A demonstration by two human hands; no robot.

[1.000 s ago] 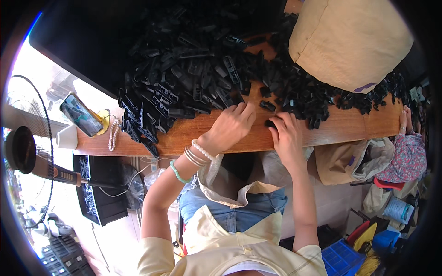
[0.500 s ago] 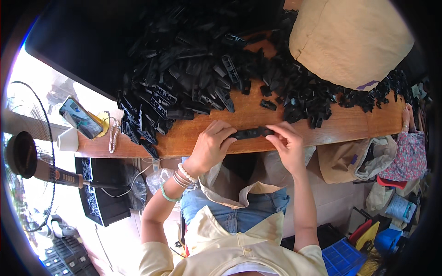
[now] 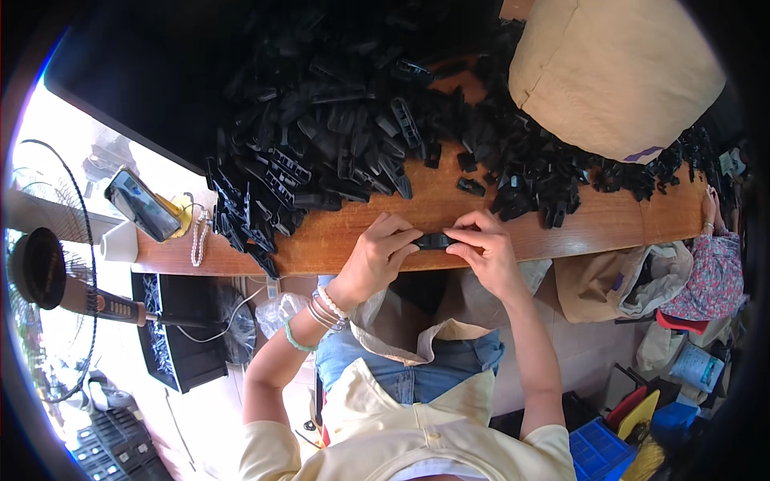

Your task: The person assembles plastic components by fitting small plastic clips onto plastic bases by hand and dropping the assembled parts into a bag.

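Between my two hands, just above the table's near edge, is a narrow black plastic part, held level. My left hand, with bracelets at its wrist, pinches its left end. My right hand grips its right end between thumb and fingers. The fingertips cover both ends, so only its middle shows. Beyond my hands lies a big heap of long black plastic parts. Smaller black pieces are piled to the right of it, with a single small piece lying apart on the wood.
A tan cloth sack stands on the wooden table at the far right. On the left are a phone on a yellow stand, a beaded string and a fan. An open cloth bag hangs at my lap. Another person's hand rests at the right.
My right hand has moved left, closer to my left hand, which has shifted slightly right. Less of the black part shows between them.
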